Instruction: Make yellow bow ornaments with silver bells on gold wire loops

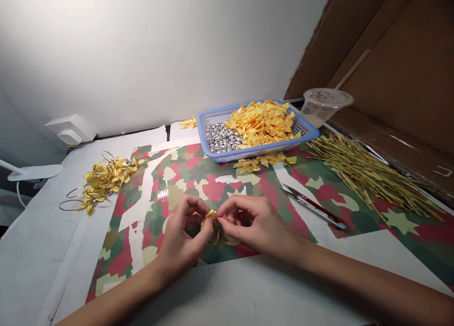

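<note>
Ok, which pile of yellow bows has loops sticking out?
The pile on the left; the bows in and by the blue basket show none.

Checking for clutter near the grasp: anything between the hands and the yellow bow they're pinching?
Nothing visible: the left hand and right hand both have fingertips on the yellow bow. The blue basket sits beyond and the snips lie off to the right, neither in between.
</note>
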A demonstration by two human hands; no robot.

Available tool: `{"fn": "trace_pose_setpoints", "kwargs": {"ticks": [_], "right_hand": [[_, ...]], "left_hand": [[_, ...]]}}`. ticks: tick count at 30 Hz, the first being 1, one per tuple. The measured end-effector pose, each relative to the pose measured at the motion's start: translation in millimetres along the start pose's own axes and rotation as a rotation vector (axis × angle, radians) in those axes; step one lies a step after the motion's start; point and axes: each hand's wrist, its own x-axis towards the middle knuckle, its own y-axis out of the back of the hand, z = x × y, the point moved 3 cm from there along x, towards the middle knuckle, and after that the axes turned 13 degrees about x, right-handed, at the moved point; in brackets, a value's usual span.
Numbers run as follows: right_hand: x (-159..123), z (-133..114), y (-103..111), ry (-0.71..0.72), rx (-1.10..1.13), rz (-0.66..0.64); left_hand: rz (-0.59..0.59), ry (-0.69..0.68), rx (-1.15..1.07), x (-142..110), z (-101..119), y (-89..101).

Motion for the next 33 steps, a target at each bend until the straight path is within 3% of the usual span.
{"fn": "trace_pose_setpoints", "kwargs": {"ticks": [15,23,33], "right_hand": [[0,-2,0,-0.014,-0.108,-0.045],[-1,7,-3,-0.176,0.030,-0.205],[-2,13,-1,-0.212,0.103,-0.135]], "left_hand": [[-0.029,0.016,-0.002,0,-1,-0.4],[0.006,0.018,0.031,0,1,0.9],[0.000,0.030,0.030,0,2,0.0]]}}
